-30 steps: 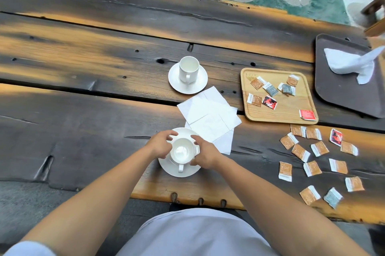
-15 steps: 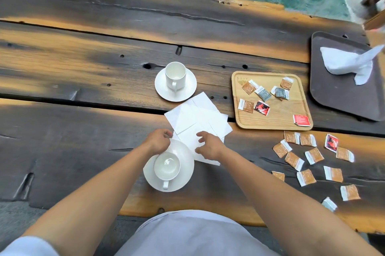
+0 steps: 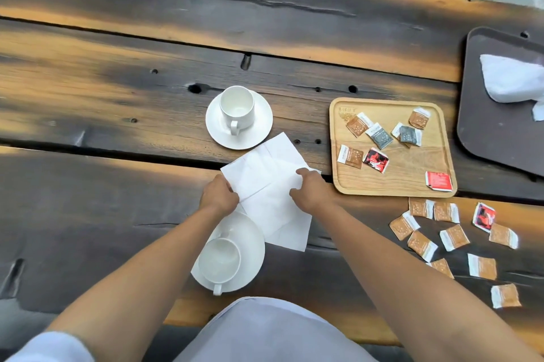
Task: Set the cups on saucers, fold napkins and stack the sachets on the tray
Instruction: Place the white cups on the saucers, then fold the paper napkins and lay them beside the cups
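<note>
Two white cups stand on white saucers: the far cup on its saucer, and the near cup on its saucer close to the table's front edge. White napkins lie overlapping between them. My left hand grips the top napkin's left edge and my right hand pinches its right side. A wooden tray to the right holds several sachets. More sachets lie loose on the table below the tray.
A dark tray at the far right carries a crumpled white cloth. The table is of rough dark planks with gaps and knot holes. Green patterned flooring shows beyond its far edge.
Both hands have left the near cup, which now stands on its saucer, and moved up onto the napkins, taking hold of the top one. The camera view has shifted forward and down.
</note>
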Demonstrator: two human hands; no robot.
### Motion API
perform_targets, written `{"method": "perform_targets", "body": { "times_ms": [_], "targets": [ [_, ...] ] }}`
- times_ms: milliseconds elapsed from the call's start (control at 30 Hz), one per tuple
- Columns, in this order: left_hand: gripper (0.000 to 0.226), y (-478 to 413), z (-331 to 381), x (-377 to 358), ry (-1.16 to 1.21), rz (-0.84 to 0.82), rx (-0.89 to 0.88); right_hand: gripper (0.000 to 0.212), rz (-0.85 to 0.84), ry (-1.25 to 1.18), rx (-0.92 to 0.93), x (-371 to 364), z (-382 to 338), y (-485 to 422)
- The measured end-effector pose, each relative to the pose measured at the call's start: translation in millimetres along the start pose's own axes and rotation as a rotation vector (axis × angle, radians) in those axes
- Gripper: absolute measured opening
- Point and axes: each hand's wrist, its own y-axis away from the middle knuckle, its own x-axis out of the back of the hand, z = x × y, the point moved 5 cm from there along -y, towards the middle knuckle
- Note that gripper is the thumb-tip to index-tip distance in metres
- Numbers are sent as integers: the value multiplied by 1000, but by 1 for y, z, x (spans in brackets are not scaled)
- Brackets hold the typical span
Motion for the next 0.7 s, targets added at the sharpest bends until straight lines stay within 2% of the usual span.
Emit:
{"method": "perform_targets", "body": {
  "times_ms": [67,167,300,367,467,633,700],
  "targets": [
    [21,-6,-3,-1,71,39,64,63,19,53,-45,-1,5,-6],
    [35,-15,1,-7,199,10,150,62,14,71,-85,-5,10,-14],
    [35,-24,15,-16,312,16,155,63,88,-20,-78,-4,11,-21],
    [45,-27,19,-20,354,30,158,68,112,-100,-87,-1,13,-23],
    [56,-33,23,-25,532,4,183,52,167,-232,-121,5,18,-27],
    [54,-33,35,-25,797,-40,164,31,205,-275,-136,14,24,-29],
    [55,-31,40,-24,944,-50,182,16,215,-361,-139,18,27,-29]
  ]
}}
